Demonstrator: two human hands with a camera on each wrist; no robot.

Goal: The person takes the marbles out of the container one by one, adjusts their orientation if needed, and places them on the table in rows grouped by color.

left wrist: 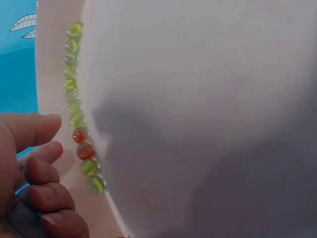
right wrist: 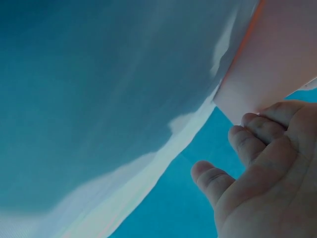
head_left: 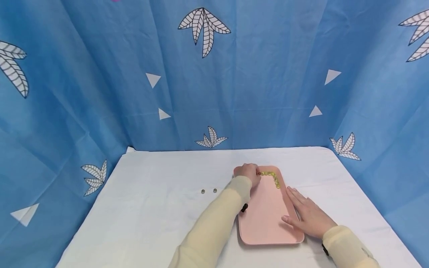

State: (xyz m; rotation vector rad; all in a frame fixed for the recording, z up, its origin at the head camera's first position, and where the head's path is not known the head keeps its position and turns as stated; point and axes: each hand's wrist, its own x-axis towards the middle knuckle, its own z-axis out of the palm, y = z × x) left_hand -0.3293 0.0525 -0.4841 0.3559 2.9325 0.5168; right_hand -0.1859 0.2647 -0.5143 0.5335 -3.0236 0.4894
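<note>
A pink rectangular tray (head_left: 263, 223) lies on the white tabletop. Along its far edge, curving down the right side, runs a row of small clear marbles (head_left: 268, 173) with yellow-green swirls. Two orange-red marbles (left wrist: 85, 150) sit within that row in the left wrist view, with yellow-green ones on both sides. My left hand (head_left: 248, 174) is at the tray's far left corner, its fingers loosely bent just beside the orange marbles and a visible gap between. With fingers extended, my right hand (head_left: 306, 214) rests against the tray's right rim, thumb over the inside.
Two small dark round pieces (head_left: 203, 191) lie on the white cloth (head_left: 151, 208) left of the tray. A blue curtain (head_left: 268, 74) with white leaf prints hangs behind and along both sides of the table.
</note>
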